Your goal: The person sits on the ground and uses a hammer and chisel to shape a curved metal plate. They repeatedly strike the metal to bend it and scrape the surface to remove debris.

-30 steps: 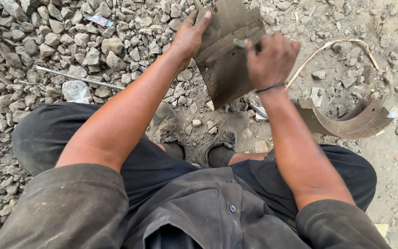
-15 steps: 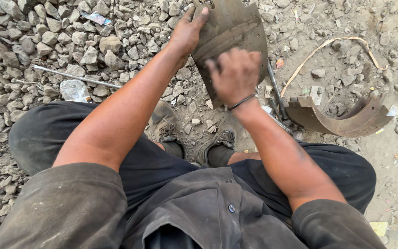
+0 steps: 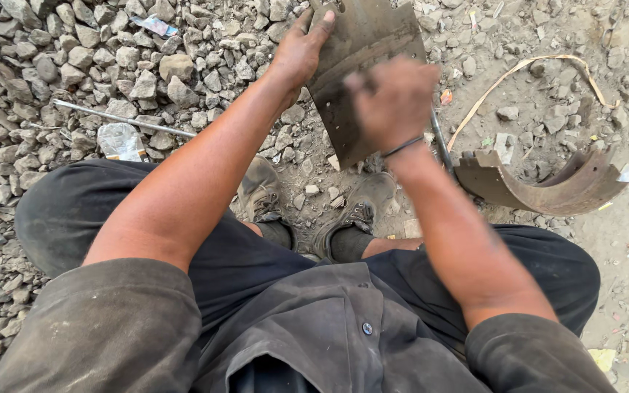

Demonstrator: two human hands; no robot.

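– What do you count down there?

– From my feed: one curved metal plate stood on edge on the ground just ahead of two shoes, one curved rusty shoe-shaped piece lying to the right, one thin strip looped on the dirt beyond it, one thin rod on the gravel at left, and one crumpled clear wrapper just below that rod. Two hands, both the person's own

– And the hands?

– The left hand is spread flat, fingers stretched out, pressed against the plate's left edge near the top. The right hand is curled into a fist in front of the plate's face; it is blurred, so I cannot tell what it grips. A dark slim bar shows below that fist, running down toward the rusty piece, but I cannot tell whether the fist holds it. A thin band sits on the right wrist

– Where is the plate?

– Between the two hands, its lower corner touching the ground near the right shoe
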